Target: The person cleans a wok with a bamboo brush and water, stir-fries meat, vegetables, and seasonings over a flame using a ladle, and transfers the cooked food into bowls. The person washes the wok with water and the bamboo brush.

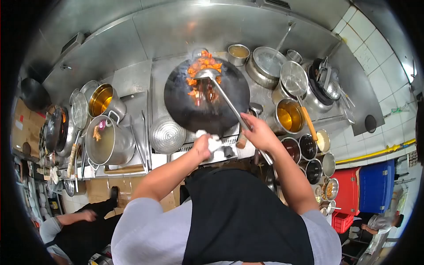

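Observation:
A large black wok (179,99) sits on the stove in front of me, with smoke or steam over it. Orange-brown chunks of food (204,64) lie toward its far side, with darker, motion-blurred pieces below. My left hand (203,146) grips a white cloth (214,142) at the wok's near edge; whether a wok handle is under the cloth is hidden. Closed around the long steel handle of a ladle (229,104) is my right hand (260,133). The ladle's bowl is over the wok, beside the orange chunks, its rounded back facing up.
Left of the wok are a perforated strainer (168,134), a stockpot (110,143) and a pot of amber liquid (108,104). On the right stand another pot of amber liquid (289,115), a wire skimmer (295,79) and several seasoning containers (314,171). Another person (79,229) is at lower left.

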